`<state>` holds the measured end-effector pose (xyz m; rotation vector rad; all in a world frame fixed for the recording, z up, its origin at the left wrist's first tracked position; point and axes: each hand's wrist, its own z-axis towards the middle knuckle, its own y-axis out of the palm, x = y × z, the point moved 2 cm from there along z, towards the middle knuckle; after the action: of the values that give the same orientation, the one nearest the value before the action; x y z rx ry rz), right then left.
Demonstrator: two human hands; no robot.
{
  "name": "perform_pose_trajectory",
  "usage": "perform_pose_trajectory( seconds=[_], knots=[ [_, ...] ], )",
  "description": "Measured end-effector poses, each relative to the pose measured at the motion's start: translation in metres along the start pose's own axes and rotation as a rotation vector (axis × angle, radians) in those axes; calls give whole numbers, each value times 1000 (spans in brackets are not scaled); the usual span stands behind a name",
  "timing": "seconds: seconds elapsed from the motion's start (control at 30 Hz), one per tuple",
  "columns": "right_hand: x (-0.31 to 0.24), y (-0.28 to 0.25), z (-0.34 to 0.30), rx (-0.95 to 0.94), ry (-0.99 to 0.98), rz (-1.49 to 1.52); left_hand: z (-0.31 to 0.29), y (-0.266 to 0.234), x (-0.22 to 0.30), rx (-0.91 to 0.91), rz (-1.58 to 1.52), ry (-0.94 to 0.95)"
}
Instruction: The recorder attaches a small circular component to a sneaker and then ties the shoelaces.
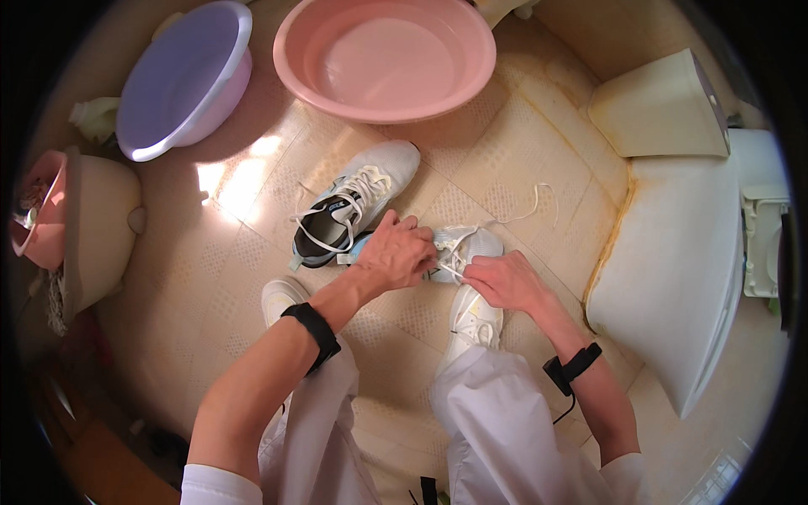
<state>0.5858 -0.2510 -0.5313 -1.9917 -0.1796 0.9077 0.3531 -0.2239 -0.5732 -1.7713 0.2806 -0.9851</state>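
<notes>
A white and light-blue sneaker (484,245) lies on its side on the floor between my hands, its toe to the right. My left hand (397,252) is closed over its ankle end, fingers curled on the upper; they hide most of that part. With thumb and forefinger pressed together, my right hand (507,281) pinches the white shoelace (455,257) at the lacing. One loose lace end trails on the floor beyond the toe. A second white sneaker (370,189) with a dark insole stands upright just beyond my left hand, its laces loose.
Beyond the shoes sit a pink basin (383,63) and a tilted purple basin (185,76). A beige bucket (105,223) with a small pink basin (50,202) is at left. A white toilet (661,252) and a bin (661,109) stand at right. My own shoes (475,316) are close below.
</notes>
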Motion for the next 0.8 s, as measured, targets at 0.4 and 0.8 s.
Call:
perform_pose_trajectory(
  seconds=[0.4,0.8],
  knots=[
    [3,28,51,-83,97,-92,12,6,1,-64,-28,-36],
    [-2,26,36,-64,-21,-53,17,9,5,-141,39,-83]
  ],
)
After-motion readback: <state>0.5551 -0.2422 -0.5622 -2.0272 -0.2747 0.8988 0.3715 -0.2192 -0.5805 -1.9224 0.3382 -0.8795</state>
